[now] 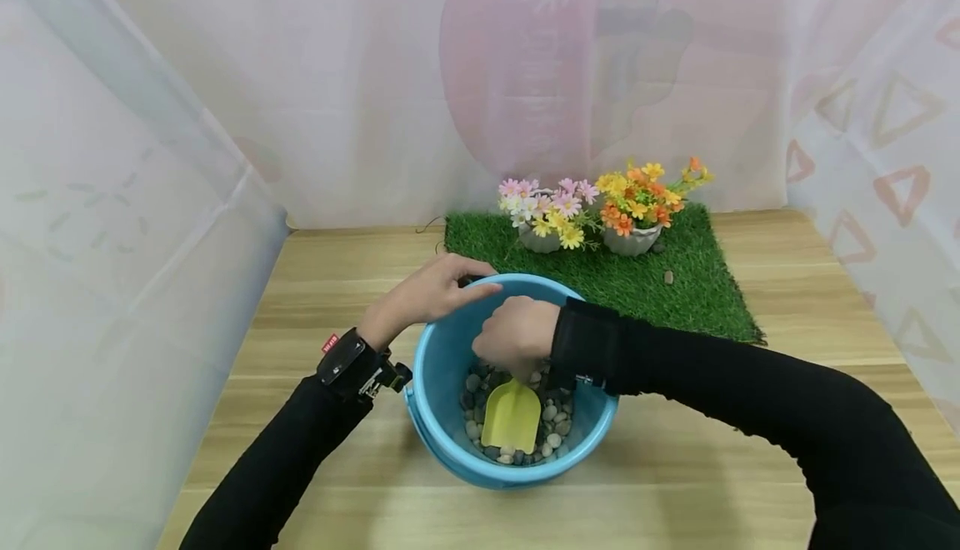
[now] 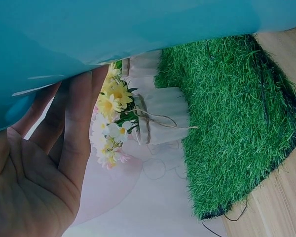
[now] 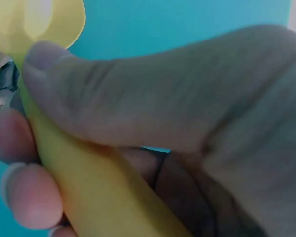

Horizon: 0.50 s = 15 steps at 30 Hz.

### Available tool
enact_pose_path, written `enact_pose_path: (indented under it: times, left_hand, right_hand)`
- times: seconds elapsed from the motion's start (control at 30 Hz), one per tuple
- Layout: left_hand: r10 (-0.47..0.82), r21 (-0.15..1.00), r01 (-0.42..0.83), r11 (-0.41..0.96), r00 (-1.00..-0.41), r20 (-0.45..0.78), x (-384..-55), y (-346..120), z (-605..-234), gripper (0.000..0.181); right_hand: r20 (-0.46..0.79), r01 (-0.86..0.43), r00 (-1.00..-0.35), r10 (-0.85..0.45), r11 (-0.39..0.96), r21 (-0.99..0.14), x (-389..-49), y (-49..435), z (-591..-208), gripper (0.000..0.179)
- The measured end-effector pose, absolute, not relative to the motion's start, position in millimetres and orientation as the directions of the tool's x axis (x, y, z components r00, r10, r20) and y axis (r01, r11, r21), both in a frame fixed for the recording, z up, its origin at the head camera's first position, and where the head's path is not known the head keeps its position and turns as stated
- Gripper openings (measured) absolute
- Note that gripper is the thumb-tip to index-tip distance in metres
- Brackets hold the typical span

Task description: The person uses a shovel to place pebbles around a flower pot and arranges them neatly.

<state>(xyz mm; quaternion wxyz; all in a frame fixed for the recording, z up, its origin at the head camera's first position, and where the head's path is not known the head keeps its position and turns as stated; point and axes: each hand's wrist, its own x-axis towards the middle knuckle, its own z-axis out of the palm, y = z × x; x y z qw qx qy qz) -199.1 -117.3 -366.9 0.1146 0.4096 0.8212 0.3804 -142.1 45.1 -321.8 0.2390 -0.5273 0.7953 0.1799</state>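
Note:
A blue bucket (image 1: 450,437) stands on the table with pebbles (image 1: 555,425) in its bottom. My left hand (image 1: 431,292) grips its rim at the far left, fingers along the outer wall in the left wrist view and thumb at the rim. Inside the bucket, my right hand (image 1: 517,333) holds a small yellow shovel (image 1: 512,418) by its handle. The right wrist view shows the thumb along the yellow handle (image 3: 96,173) and the fingers curled round it. The shovel's blade lies low over the pebbles; whether it touches them I cannot tell.
Behind the bucket lies a green artificial grass mat (image 1: 637,287) with two small white pots of flowers, one pink and yellow (image 1: 547,208), one orange and yellow (image 1: 641,200). A stone (image 1: 668,277) rests on the mat. Printed cloth (image 1: 360,117) hangs behind the wooden table (image 1: 337,283).

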Motion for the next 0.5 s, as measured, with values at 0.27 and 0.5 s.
enact_pose_path:
  times: [0.27,0.5]
  left_hand:
    - [0.767,0.709,0.607,0.359,-0.625,0.147,-200,-114,-368,0.022]
    - [0.764,0.71,0.608,0.356,-0.627,0.154,-201,-116,-369,0.02]
  right_hand:
    - [-0.741,-0.853,-0.255,-0.622,0.506,-0.131,-163,46,-332,0.026]
    - [-0.617,-0.893,-0.314,-0.722,0.444,-0.065,-158,47,-322,0.024]
